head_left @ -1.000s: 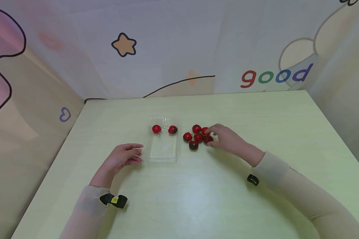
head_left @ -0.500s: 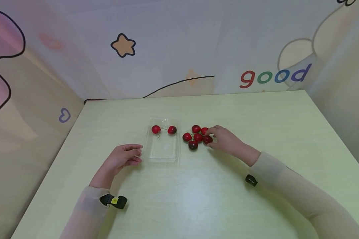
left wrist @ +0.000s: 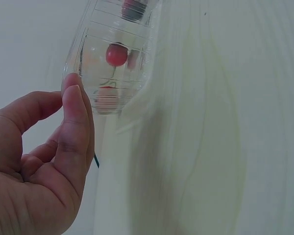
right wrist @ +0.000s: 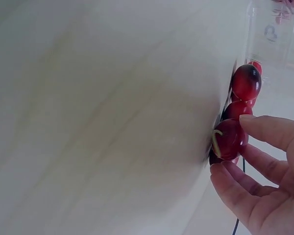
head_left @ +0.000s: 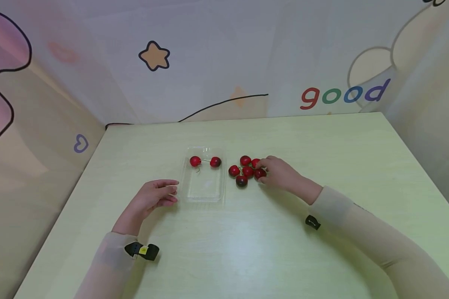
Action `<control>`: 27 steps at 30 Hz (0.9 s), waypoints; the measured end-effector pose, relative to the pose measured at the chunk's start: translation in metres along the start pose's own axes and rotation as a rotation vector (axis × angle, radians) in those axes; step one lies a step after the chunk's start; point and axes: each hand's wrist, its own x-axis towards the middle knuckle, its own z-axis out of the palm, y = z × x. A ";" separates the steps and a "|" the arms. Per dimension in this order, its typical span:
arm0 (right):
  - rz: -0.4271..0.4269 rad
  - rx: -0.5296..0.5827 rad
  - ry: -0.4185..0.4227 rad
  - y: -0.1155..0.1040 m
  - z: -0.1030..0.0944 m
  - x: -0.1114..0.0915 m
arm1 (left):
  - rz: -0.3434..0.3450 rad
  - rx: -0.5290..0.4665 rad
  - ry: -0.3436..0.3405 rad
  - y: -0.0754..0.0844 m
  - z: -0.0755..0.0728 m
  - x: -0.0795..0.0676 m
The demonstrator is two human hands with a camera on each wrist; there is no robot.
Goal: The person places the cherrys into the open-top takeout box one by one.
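A clear plastic box (head_left: 203, 189) stands on the table with two red cherries (head_left: 195, 161) near its far end, stems between them. At its left side, my left hand (head_left: 155, 197) has relaxed fingers; in the left wrist view the fingertips (left wrist: 73, 83) are at the box wall. To the right of the box lies a cluster of several dark red cherries (head_left: 247, 172). My right hand (head_left: 282, 172) is at the cluster's right edge. In the right wrist view, its thumb and fingers are around a dark cherry (right wrist: 229, 139) with a curved green stem, pinching it among the others.
Everything rests on a pale wooden table (head_left: 232, 241). A printed cloth backdrop (head_left: 217, 62) rises behind the table's far edge and along both sides. Dark bands (head_left: 142, 251) sit at both wrists over light sleeves.
The right forearm has shifted slightly left, while the right hand stays at the same cherries. The left hand, box and cherries have hardly moved.
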 end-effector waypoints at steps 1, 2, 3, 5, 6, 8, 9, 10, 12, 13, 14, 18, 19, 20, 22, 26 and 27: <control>0.003 0.000 -0.001 0.000 0.000 0.000 | 0.001 0.001 -0.002 0.000 0.000 0.000; 0.003 0.000 -0.002 0.001 0.001 0.001 | 0.002 0.000 -0.003 0.000 0.000 0.000; 0.000 -0.001 -0.002 0.001 0.001 0.001 | 0.004 0.000 -0.004 0.000 0.000 0.000; -0.002 0.001 0.000 0.003 0.002 0.001 | 0.005 -0.003 -0.006 0.000 0.000 0.001; -0.003 0.005 0.000 0.003 0.002 0.001 | 0.006 -0.003 -0.006 0.000 0.000 0.001; -0.003 0.014 -0.002 0.003 0.003 0.002 | 0.005 -0.003 -0.004 0.000 0.000 0.001; 0.000 0.018 -0.003 0.003 0.003 0.002 | 0.003 -0.005 -0.004 0.000 0.000 0.001; 0.003 0.022 -0.006 0.004 0.004 0.002 | 0.000 -0.007 -0.004 -0.001 0.000 0.001; 0.012 0.028 -0.014 0.003 0.004 0.002 | -0.003 -0.009 -0.003 -0.001 0.000 0.001; 0.014 0.029 -0.016 0.003 0.004 0.001 | -0.004 -0.010 -0.002 -0.001 0.001 0.001; 0.017 0.030 -0.017 0.002 0.004 0.001 | -0.004 -0.011 -0.002 -0.001 0.001 0.001; 0.009 0.037 -0.011 0.003 0.004 0.002 | 0.001 -0.007 0.000 -0.001 0.001 0.001; 0.003 0.039 -0.007 0.004 0.005 0.002 | 0.003 -0.006 0.000 -0.001 0.001 0.001; -0.001 0.043 -0.004 0.004 0.005 0.002 | 0.003 -0.005 0.000 -0.001 0.001 0.001; -0.011 0.051 0.002 0.006 0.006 0.003 | 0.005 -0.005 0.000 -0.001 0.001 0.001; -0.018 0.071 0.007 0.007 0.006 0.003 | 0.004 -0.011 -0.002 -0.001 0.000 0.001; -0.018 0.073 0.007 0.008 0.006 0.002 | 0.003 -0.012 -0.002 -0.001 0.001 0.001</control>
